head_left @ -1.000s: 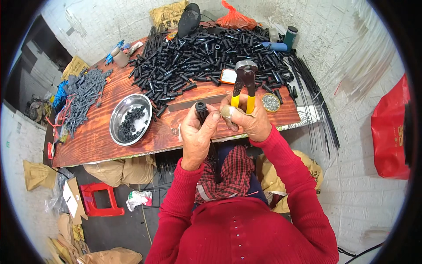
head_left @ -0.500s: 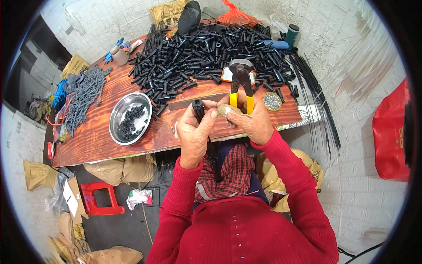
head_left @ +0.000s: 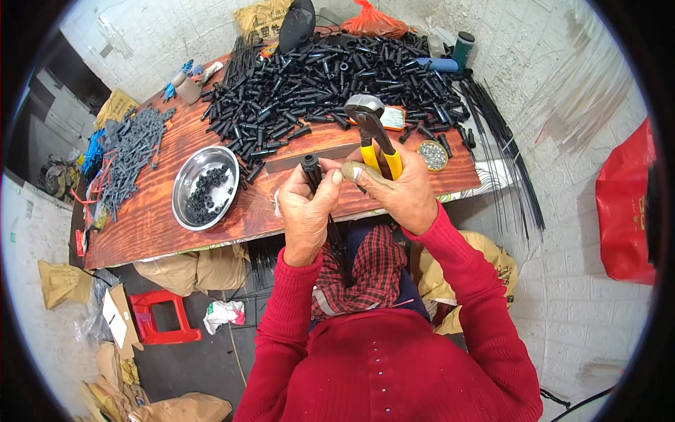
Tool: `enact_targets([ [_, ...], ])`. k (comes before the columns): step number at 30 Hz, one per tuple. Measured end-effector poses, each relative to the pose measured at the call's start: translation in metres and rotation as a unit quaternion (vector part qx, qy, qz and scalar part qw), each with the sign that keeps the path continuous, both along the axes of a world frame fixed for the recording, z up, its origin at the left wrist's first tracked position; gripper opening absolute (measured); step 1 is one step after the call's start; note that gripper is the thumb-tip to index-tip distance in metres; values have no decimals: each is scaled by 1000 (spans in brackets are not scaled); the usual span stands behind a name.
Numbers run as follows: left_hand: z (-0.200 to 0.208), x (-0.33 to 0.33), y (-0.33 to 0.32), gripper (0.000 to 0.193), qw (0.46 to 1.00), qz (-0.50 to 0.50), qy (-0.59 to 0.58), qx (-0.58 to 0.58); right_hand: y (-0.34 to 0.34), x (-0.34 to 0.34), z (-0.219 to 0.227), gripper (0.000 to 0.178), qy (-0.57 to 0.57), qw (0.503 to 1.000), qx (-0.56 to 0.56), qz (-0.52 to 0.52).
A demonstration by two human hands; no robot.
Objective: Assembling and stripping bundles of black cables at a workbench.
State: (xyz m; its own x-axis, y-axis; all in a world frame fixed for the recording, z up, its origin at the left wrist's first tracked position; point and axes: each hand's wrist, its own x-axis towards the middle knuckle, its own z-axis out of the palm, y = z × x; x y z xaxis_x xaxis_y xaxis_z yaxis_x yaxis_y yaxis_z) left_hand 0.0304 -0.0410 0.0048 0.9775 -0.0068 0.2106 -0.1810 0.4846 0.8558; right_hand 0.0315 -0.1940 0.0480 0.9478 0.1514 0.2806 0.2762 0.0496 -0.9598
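In the head view, the pliers [head_left: 380, 133] had tipped further left than half a second before. Right of the steel bowl [head_left: 184, 176], the left hand [head_left: 307, 211] was closed around a black tube [head_left: 311, 166]; the right hand [head_left: 409, 193], farther right, clasped the pliers' yellow handles [head_left: 393, 164]. Printing marked a tan sack [head_left: 256, 20] beyond the bowl. Black rings [head_left: 204, 200] filled part of the bowl; silvery pieces [head_left: 432, 155] filled a round tin [head_left: 434, 169] right of it.

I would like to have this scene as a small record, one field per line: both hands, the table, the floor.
left hand: holds a black tubular part, end up
right hand: holds pliers with yellow handles
table: reddish wood
table, far side: heap of black parts
table, left: grey parts; metal bowl with small black pieces
floor, left: red stool
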Motion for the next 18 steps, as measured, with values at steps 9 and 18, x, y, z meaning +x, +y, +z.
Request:
enact_targets([
  [9, 0, 0, -1, 14, 1000, -7, -13, -5, -3, 3, -9, 20, 0, 1000, 23, 21],
  [18, 4, 0, -4, 15, 999, -33, -30, -15, -10, 3, -7, 19, -57, 997, -44, 23],
])
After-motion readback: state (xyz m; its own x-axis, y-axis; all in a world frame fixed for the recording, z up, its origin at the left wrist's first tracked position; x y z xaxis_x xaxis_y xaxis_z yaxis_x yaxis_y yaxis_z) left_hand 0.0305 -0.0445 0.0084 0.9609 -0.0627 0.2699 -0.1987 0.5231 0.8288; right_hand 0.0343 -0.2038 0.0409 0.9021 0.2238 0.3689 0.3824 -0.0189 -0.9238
